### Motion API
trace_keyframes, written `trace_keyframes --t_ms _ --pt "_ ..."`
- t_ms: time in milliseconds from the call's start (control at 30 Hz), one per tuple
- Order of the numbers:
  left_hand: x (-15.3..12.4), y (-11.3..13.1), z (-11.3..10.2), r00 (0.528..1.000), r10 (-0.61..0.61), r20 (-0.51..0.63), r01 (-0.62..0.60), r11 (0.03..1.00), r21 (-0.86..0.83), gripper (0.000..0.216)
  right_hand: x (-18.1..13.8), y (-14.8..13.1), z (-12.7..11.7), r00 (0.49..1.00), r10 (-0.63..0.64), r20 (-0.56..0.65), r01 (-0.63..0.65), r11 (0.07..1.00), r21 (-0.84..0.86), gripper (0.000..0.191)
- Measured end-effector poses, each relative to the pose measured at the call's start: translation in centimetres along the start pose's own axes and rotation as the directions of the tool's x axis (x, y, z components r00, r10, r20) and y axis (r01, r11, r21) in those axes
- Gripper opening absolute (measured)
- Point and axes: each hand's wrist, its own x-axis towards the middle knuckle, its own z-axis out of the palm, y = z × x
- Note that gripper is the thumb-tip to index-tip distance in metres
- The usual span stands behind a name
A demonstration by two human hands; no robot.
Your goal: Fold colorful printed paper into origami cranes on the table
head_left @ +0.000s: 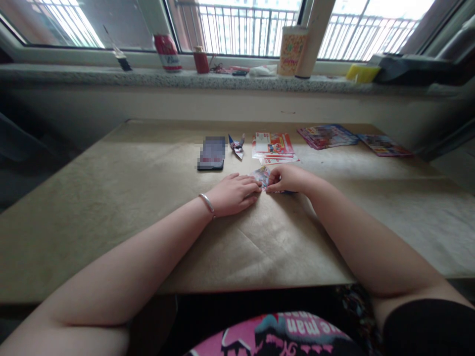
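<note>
Both my hands meet at the middle of a brown paper-covered table [111,198]. My left hand [233,194], with a bracelet at the wrist, lies fingers together and presses on a small colourful piece of folded paper [261,176]. My right hand [287,179] is closed and pinches the same paper from the right. Most of the paper is hidden under my fingers. A finished folded paper crane [236,145] stands just behind my hands.
A dark phone [211,153] lies to the left of the crane. Printed colourful sheets [272,146] and magazines [326,136] [384,145] lie at the back right. The windowsill [111,76] behind holds a can [167,52], a small red cup [201,61], a paper cup [293,50] and a yellow sponge [362,73].
</note>
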Motion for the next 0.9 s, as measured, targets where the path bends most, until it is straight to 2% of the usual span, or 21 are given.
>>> trace_keyframes --t_ms 267,467,900 --pt "0.1 0.2 -0.2 1.000 -0.007 -0.003 0.007 1.000 -0.012 0.034 -0.1 1.1 -0.7 0.999 0.048 0.022 -0.046 0.995 -0.086 0.023" --pt "0.1 0.3 -0.5 1.000 -0.015 0.012 0.015 0.999 -0.028 0.034 -0.4 1.9 -1.1 0.998 0.034 0.049 -0.029 0.995 -0.099 0.020" --pt "0.0 0.2 -0.4 1.000 -0.016 0.002 0.016 0.999 -0.028 0.033 -1.1 2.8 -2.3 0.988 0.116 0.103 -0.101 0.985 -0.142 0.023"
